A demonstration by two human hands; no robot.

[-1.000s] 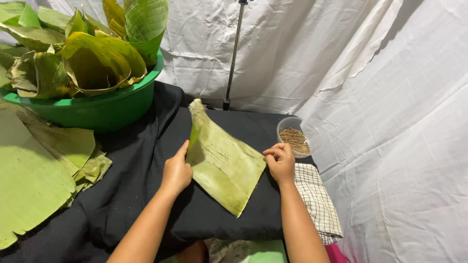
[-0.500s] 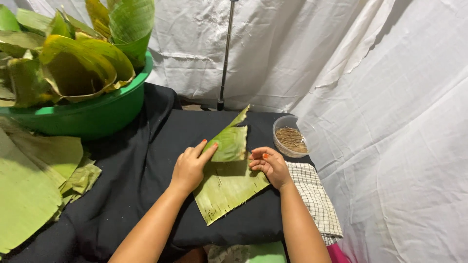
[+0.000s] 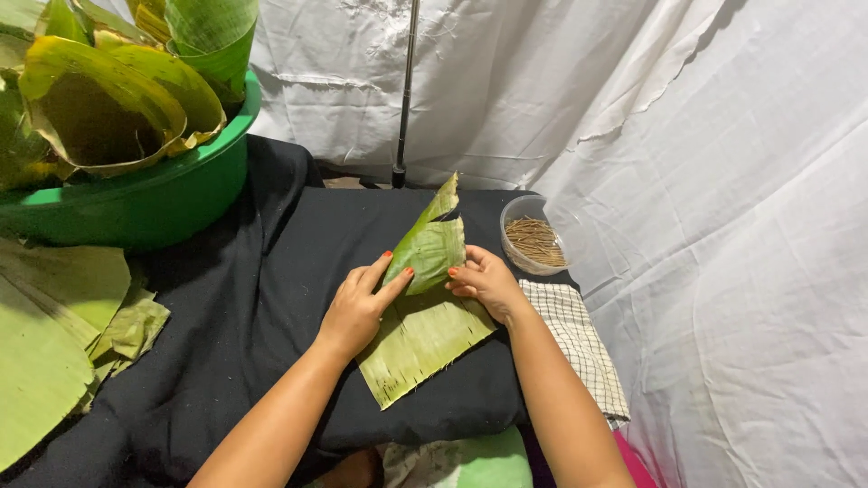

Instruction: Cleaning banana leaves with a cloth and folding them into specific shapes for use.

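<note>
Fingers (image 3: 391, 271) of both hands on ribbed, half-folded banana leaf (image 3: 425, 316)

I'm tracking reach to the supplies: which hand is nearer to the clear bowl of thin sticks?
Right. The right hand lies on the folded banana leaf, just beside the bowl of sticks; the left hand sits across the leaf, farther away.

Two bare forearms in view, no sleeves down to the bottom edge of the frame. No watch, bracelet or rings visible. Left hand (image 3: 357, 307): fingernails painted red-orange, seen on the index finger and thumb tips. Right hand (image 3: 486, 282): same red-orange polish on the nails that show. Nails short, rounded. No gloves, tape or other markings on either arm. Rest of the body out of frame.
</note>
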